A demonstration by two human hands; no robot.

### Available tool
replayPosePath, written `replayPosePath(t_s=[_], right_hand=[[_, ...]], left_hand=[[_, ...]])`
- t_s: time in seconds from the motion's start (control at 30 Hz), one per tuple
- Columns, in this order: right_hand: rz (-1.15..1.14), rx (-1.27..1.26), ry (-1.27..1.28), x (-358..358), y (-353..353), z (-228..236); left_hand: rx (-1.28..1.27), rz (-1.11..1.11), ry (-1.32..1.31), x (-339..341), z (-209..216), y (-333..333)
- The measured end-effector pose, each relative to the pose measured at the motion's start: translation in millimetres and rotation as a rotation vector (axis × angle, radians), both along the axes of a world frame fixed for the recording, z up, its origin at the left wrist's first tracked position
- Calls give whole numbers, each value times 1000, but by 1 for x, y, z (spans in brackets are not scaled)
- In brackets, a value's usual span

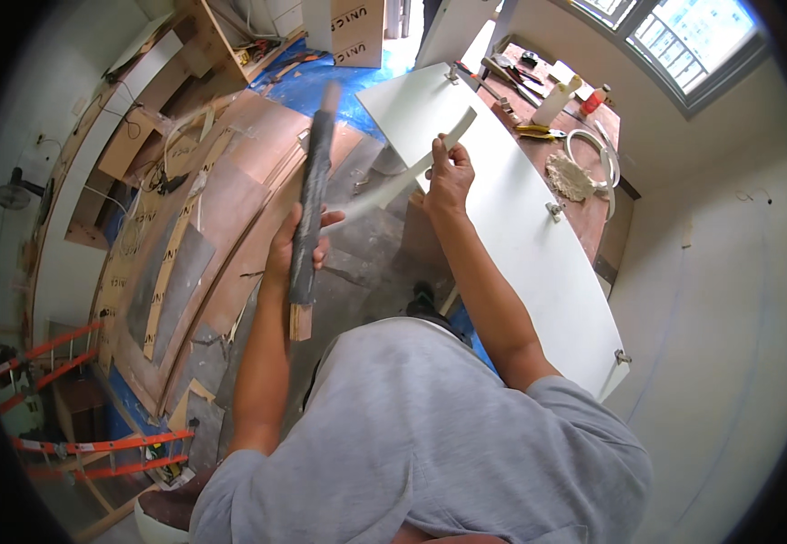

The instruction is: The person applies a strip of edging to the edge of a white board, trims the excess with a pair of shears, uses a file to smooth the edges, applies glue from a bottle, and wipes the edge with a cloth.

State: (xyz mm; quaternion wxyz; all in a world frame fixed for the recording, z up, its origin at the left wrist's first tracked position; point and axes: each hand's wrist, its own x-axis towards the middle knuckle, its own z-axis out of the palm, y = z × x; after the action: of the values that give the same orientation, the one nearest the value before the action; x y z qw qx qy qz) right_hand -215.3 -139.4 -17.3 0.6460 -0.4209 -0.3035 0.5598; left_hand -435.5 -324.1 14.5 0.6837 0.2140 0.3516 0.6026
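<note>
My left hand (286, 252) is closed around a long wooden stick wrapped in dark grey, sandpaper-like sheet (312, 195). Bare wood shows at the stick's lower end, and its upper end is smeared by motion. Between the fingertips of my right hand (451, 178), a thin white strip (383, 196) is pinched. The strip slants down toward my left hand, blurred in its middle, and a short end sticks up past my right fingers. Under and beside my right arm lies a white panel (529, 245) with metal hinges (554, 211) along its far right edge.
Behind the panel, a wooden worktop (593, 145) carries pliers (539, 132), a pale bottle (557, 102), a red-capped bottle (596, 98) and a white coil (609, 163). Brown boards (230, 208) lie at left. An orange ladder (103, 444) is at lower left; blue sheeting (344, 83) covers floor at the back.
</note>
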Motion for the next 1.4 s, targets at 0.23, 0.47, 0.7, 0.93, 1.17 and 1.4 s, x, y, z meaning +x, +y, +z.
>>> replayPosePath(t_s=[0.23,0.47,0.7,0.93,1.17,1.4], right_hand=[[138,70,-125,-6,-45,13],[272,216,-213,-25,-105,12],[332,161,-196,7,-105,3],[791,274,-154,56,-143,26],[1149,-48,799,104,-144,12],[1168,-145,283,97,-139,34]], left_hand=[[50,336,-53,17,-29,-15],[244,181,509,28,17,23],[146,208,456,40,12,30],[126,12,545,47,10,31],[185,-195,681,50,24,46],[293,-341,665,40,33,54]])
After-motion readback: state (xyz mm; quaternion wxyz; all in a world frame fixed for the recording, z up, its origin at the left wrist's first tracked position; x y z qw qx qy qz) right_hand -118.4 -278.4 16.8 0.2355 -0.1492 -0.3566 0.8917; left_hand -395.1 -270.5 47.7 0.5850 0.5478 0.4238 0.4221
